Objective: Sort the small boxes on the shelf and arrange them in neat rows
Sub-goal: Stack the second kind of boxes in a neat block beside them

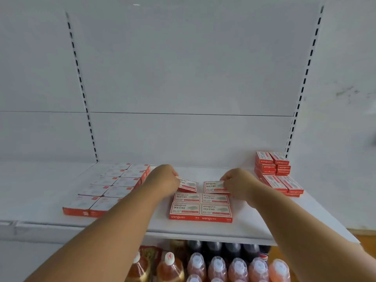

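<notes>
We pinched one box [188,184] in our left hand [162,178], long axis skewed; our right hand [238,183] gripped another box [213,186], squared crosswise behind the shelf's [254,220] middle rows [201,206].

The four red-and-white boxes [201,206] laid flat near the shelf's [244,224] front edge each carry the brand "wengu" and the number "24/6" on the white top label. Their red front sides also read "wengu" in white. The tilted box [188,185] behind them and the box beside it [214,186] show the same "wengu" and "24/6", the smaller lines beneath being too blurred to read. The stacked boxes [272,162] at the shelf's back right corner show "wengu" on their red sides. The boxes in rows [105,190] toward the left edge bear labels too washed out to read.
</notes>
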`<state>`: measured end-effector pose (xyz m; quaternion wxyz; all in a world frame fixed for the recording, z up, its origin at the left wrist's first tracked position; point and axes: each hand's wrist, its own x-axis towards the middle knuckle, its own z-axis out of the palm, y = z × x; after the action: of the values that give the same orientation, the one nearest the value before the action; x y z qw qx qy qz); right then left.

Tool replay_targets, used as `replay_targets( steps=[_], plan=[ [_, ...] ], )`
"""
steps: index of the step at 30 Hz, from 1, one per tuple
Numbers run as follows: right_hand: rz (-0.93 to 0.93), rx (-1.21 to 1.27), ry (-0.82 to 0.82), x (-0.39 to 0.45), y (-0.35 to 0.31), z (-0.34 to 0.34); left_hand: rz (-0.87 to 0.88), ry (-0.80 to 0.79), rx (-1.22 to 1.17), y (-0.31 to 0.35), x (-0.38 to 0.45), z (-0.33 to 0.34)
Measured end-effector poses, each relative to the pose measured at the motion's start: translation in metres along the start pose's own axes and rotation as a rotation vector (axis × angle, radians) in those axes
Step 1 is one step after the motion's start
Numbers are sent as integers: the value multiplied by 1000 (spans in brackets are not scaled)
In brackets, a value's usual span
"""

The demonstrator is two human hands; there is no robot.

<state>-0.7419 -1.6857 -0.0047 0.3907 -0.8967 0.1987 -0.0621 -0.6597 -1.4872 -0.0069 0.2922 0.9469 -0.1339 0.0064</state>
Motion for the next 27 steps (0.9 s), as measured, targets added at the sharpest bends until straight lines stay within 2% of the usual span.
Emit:
replay_targets(
  steps=[4, 7, 11, 22, 27],
  plan=[
    [3, -178, 11, -1, -10, 8, 49, -73, 72, -2, 7, 10],
    [17, -307, 32, -6, -17, 12, 120, -65, 100, -1, 7, 11],
    [20, -352, 67, -10, -19, 17, 164, -26, 107, -3, 8, 13],
    [7, -584, 30, -11, -27, 17, 202, -67, 195, 0, 7, 8],
    [-64, -511, 208, -19, -18, -5, 329, 46, 192, 33, -3, 5]
  ],
)
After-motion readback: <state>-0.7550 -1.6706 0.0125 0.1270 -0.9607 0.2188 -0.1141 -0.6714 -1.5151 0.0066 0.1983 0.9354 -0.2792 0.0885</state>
